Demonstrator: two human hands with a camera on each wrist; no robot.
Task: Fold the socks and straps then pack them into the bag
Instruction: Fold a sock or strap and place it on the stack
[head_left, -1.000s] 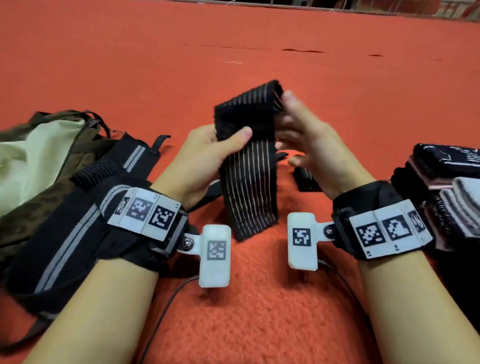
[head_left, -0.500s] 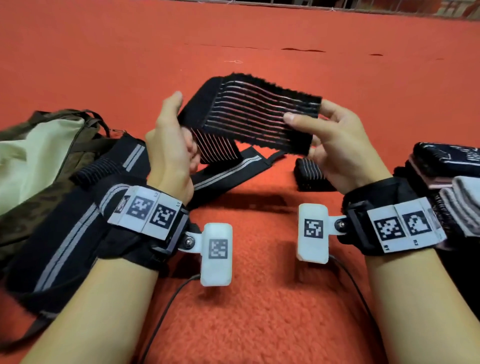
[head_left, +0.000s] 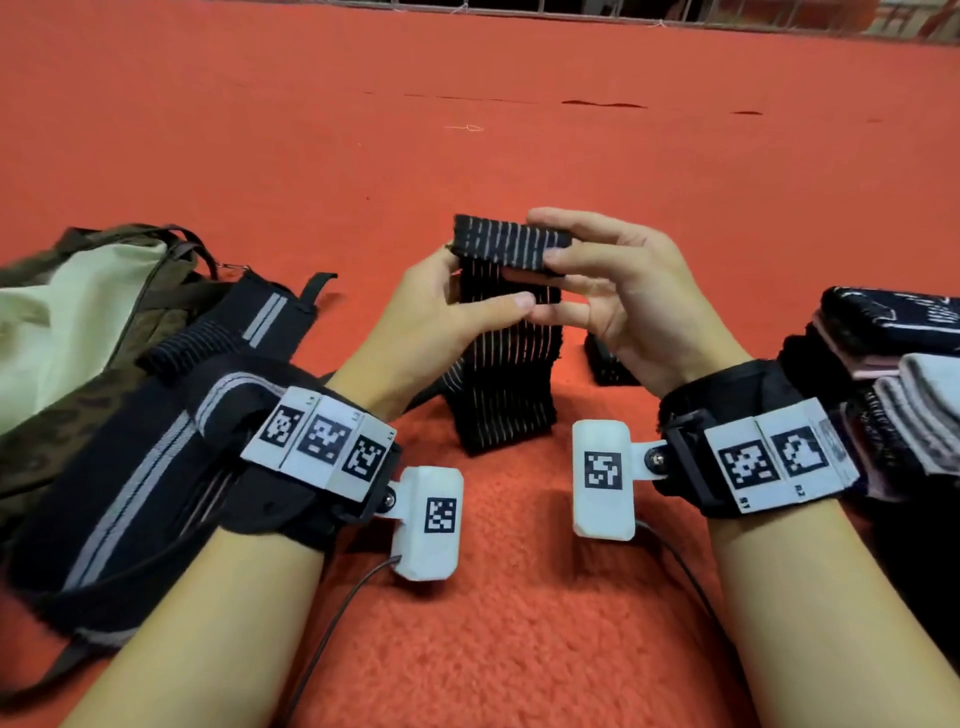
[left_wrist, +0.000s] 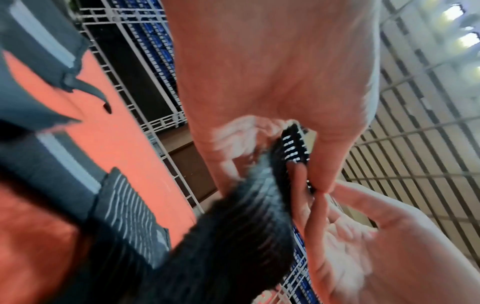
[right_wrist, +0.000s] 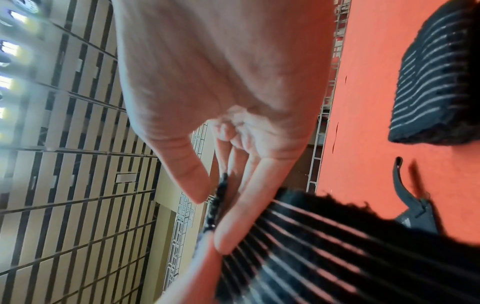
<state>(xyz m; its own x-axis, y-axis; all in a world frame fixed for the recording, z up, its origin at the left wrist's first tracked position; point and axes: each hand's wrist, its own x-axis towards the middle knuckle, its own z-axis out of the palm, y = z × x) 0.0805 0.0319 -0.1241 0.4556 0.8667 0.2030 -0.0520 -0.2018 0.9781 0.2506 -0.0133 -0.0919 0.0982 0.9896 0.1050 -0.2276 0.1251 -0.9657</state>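
Refolded strap (head_left: 506, 332) hangs between both hands' grip.

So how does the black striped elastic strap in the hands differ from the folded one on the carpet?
The black striped elastic strap in the hands is held up, half folded, tail hanging; the folded black striped strap on the carpet lies flat, compact, untouched. Both hands, left hand and right hand, pinch the first. Same striped fabric.

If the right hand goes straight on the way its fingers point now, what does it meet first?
Probably the left hand: the right hand points leftward across the strap that both hold, fingertips nearly touching the left thumb. Depth is unclear.
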